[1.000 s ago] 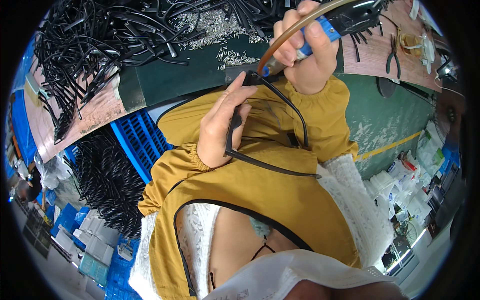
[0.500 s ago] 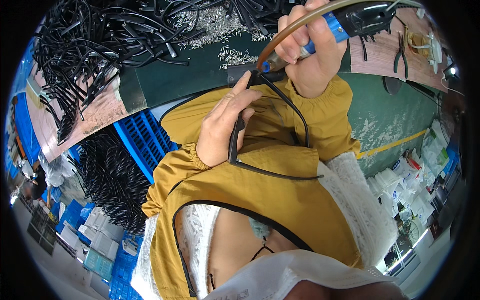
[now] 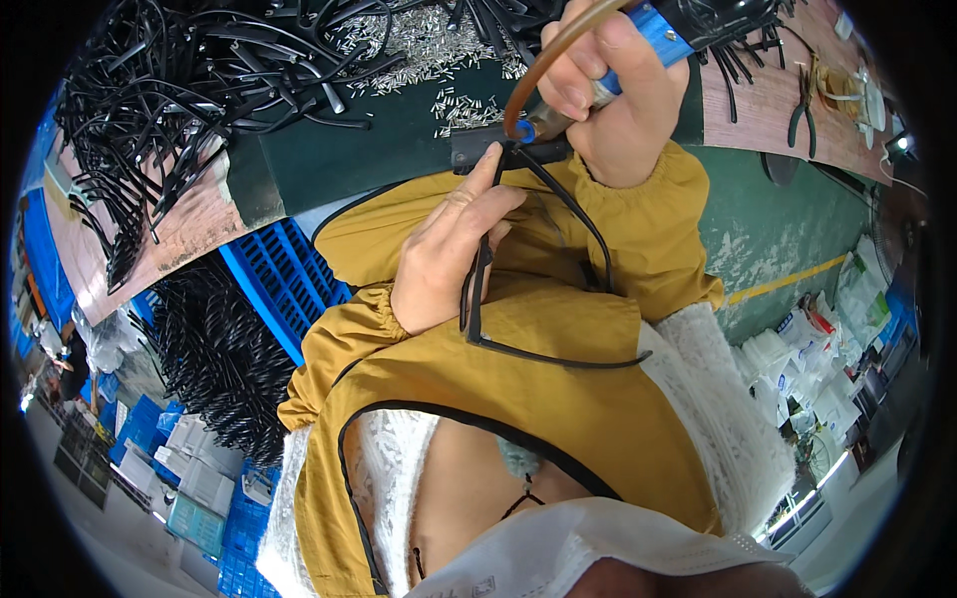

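Observation:
My left hand [image 3: 449,249] grips a black glasses frame [image 3: 477,299] by its front, with one thin temple arm [image 3: 558,357] trailing across my mustard-yellow sleeve. My right hand [image 3: 613,100] is closed around a blue-handled power tool [image 3: 663,30] with a brown hose [image 3: 538,60] curving from it. The tool's tip [image 3: 520,130] meets the frame's hinge corner, over a small black block [image 3: 478,149] at the bench edge.
A dark green bench mat [image 3: 349,149] holds a pile of small silver screws [image 3: 429,40] and a heap of black glasses frames [image 3: 179,80]. A blue crate [image 3: 284,289] of black parts sits below left. Pliers [image 3: 802,110] lie at the right on the wooden top.
Both hands and the frame have shifted slightly up and right in view. My left index finger now stretches toward the tool tip at the hinge.

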`<move>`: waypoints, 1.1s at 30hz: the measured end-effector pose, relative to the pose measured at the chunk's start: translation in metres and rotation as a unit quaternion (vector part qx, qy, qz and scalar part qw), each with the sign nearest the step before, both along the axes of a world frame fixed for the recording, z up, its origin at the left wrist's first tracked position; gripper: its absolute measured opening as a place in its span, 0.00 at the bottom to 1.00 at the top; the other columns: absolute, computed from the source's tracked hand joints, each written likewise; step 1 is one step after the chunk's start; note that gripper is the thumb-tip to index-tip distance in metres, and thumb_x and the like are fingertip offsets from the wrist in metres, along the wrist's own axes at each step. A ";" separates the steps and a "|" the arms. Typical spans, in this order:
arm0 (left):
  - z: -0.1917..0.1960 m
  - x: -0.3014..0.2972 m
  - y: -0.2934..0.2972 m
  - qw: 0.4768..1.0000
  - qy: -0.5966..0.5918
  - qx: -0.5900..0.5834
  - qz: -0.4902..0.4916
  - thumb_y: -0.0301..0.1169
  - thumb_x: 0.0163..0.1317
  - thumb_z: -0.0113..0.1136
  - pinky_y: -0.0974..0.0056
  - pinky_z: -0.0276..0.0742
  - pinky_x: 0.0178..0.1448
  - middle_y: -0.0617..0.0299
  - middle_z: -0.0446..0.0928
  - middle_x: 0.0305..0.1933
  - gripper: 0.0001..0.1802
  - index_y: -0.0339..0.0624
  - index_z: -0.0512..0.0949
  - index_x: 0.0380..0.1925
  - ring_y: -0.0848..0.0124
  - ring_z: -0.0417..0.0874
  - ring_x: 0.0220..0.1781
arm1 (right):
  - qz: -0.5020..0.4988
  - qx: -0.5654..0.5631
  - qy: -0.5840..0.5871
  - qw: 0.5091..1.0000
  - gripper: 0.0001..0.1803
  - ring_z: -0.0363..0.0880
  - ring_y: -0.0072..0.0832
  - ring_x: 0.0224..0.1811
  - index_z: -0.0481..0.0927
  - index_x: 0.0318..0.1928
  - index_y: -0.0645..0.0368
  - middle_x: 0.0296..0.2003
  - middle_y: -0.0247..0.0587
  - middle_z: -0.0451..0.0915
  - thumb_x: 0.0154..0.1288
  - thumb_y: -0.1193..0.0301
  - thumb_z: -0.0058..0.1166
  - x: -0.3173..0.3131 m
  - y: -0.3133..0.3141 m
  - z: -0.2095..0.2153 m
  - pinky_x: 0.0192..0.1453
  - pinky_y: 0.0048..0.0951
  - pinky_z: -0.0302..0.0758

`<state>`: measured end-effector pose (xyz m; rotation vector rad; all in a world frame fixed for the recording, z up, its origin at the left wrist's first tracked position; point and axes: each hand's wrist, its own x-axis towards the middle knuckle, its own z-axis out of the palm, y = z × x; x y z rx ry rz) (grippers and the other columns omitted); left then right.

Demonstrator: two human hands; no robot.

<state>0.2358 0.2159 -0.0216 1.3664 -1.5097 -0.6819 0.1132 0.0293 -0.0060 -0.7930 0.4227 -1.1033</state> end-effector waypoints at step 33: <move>0.014 0.230 0.038 0.801 -0.004 -0.008 0.598 0.25 0.61 0.52 0.48 0.47 0.83 0.30 0.52 0.77 0.43 0.25 0.49 0.76 0.45 0.54 0.81 | -0.088 -0.015 -0.036 0.995 0.12 0.64 0.18 0.24 0.75 0.54 0.60 0.29 0.31 0.68 0.77 0.68 0.55 -0.069 -0.060 -0.031 0.24 0.18 0.63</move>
